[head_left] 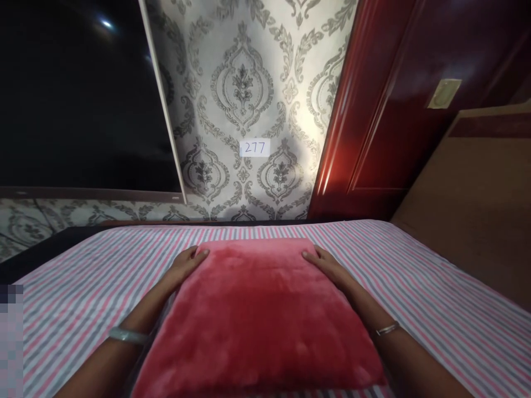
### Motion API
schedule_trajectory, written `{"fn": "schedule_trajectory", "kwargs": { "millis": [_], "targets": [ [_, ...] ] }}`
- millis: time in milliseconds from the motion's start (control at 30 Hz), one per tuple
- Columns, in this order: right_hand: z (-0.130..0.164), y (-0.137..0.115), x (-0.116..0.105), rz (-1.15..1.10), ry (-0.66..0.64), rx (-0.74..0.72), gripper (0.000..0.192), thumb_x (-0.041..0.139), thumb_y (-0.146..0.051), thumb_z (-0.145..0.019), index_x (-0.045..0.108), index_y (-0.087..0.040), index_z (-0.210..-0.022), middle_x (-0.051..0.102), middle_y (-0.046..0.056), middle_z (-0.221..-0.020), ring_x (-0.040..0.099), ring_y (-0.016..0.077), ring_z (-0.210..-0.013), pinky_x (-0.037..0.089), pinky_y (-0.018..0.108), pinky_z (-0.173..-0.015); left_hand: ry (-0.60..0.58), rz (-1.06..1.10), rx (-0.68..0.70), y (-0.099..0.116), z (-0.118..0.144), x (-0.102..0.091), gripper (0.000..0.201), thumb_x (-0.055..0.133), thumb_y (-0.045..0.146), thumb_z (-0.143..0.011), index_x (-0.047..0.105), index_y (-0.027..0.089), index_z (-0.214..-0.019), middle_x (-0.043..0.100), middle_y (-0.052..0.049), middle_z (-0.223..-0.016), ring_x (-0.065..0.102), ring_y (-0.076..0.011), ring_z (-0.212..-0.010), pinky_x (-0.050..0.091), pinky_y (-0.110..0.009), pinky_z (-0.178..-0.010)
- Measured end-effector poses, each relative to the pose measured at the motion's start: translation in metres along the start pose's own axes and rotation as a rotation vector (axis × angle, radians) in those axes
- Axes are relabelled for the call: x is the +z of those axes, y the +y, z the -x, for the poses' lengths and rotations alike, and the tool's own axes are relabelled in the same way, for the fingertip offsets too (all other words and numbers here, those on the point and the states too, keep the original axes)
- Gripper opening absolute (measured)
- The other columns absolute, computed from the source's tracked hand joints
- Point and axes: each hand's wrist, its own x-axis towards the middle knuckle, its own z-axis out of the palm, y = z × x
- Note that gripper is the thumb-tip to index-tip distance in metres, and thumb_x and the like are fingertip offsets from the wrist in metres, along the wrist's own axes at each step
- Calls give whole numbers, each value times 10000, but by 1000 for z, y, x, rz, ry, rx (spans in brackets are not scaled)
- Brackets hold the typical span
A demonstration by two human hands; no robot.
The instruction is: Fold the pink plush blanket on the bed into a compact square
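Observation:
A thick, folded red plush blanket (265, 309) lies in front of me on a striped cloth (418, 276). My left hand (188, 262) grips its far left corner, thumb on top and the other fingers mostly hidden along the side. At the far right corner, my right hand (323, 262) holds it the same way. A pale bangle (128, 335) circles my left wrist, and a thin silver bracelet (388, 329) is on my right. The blanket's underside is hidden.
A large dark television screen (83, 105) hangs at the left on patterned wallpaper (243, 83). A paper label (255, 147) marked 277 is stuck there. At the right stand glossy red-brown wood panelling (373, 110), a switch plate (444, 93) and a brown board-like surface (477, 210).

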Motion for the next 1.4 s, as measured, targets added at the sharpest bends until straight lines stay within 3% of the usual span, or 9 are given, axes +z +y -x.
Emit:
{"fn": "schedule_trajectory", "kwargs": {
  "millis": [133, 233, 333, 433, 600, 767, 933, 1200, 1400],
  "targets": [
    [0, 3, 1, -88, -22, 25, 516, 717, -605, -732, 728, -156, -984, 765, 98, -1030, 685, 319, -990, 532, 418, -861, -190, 368, -174, -11, -7, -1, 431, 747, 548, -677, 706, 173, -886, 768, -86, -887, 706, -310, -929, 570, -399, -819],
    [-3, 6, 1, -116, -11, 68, 500, 731, -594, -708, 731, -151, -939, 772, 93, -954, 695, 313, -921, 545, 397, -795, -247, 572, -211, -21, -13, -1, 359, 793, 335, -631, 708, 145, -924, 769, -90, -857, 724, -286, -872, 580, -372, -780],
    [-9, 9, 0, -119, 66, 94, 441, 775, -553, -664, 751, -181, -900, 776, 100, -984, 689, 327, -986, 551, 389, -829, -279, 591, -140, -26, -14, -2, 408, 805, 200, -587, 712, 150, -981, 772, -81, -884, 727, -271, -864, 572, -343, -758],
    [-15, 12, 1, -141, 83, 141, 404, 789, -543, -677, 770, -196, -882, 779, 117, -989, 691, 345, -1024, 560, 409, -863, -306, 472, -104, -26, -13, -3, 419, 819, 235, -595, 720, 165, -996, 770, -75, -873, 718, -264, -840, 558, -335, -730],
    [-25, 19, 3, -147, 22, 232, 424, 790, -534, -696, 774, -177, -923, 782, 129, -861, 725, 351, -911, 589, 426, -774, -100, 116, 62, -24, -25, 2, 410, 830, 318, -522, 723, 165, -887, 742, -70, -861, 653, -221, -738, 519, -314, -662],
    [-31, 13, 4, -105, 49, 216, 320, 789, -486, -666, 765, -189, -783, 779, 107, -803, 735, 331, -842, 588, 395, -720, 10, 120, 150, -28, -38, 10, 324, 766, 334, -514, 722, 169, -788, 715, -49, -839, 634, -212, -792, 512, -305, -716],
    [-35, -2, 3, -323, 63, 224, 360, 807, -479, -637, 754, -180, -831, 775, 86, -783, 727, 285, -726, 578, 383, -673, 143, 154, 166, -33, -42, 9, 370, 679, 476, -598, 720, 155, -777, 700, -29, -732, 618, -221, -756, 500, -308, -696],
    [-41, 21, 15, -106, 139, 220, 421, 767, -562, -592, 733, -183, -771, 753, 58, -764, 696, 286, -799, 534, 374, -735, 189, 72, 108, -41, -44, 6, 453, 668, 577, -593, 717, 164, -774, 701, -32, -717, 641, -244, -791, 489, -303, -699],
    [-29, 24, 10, -145, 99, 135, 512, 734, -679, -633, 730, -198, -809, 760, 91, -873, 688, 327, -915, 545, 386, -774, 197, -84, 15, -43, -36, -6, 349, 744, 493, -508, 678, 177, -639, 645, -30, -579, 616, -251, -686, 473, -308, -606]
  ]
}}
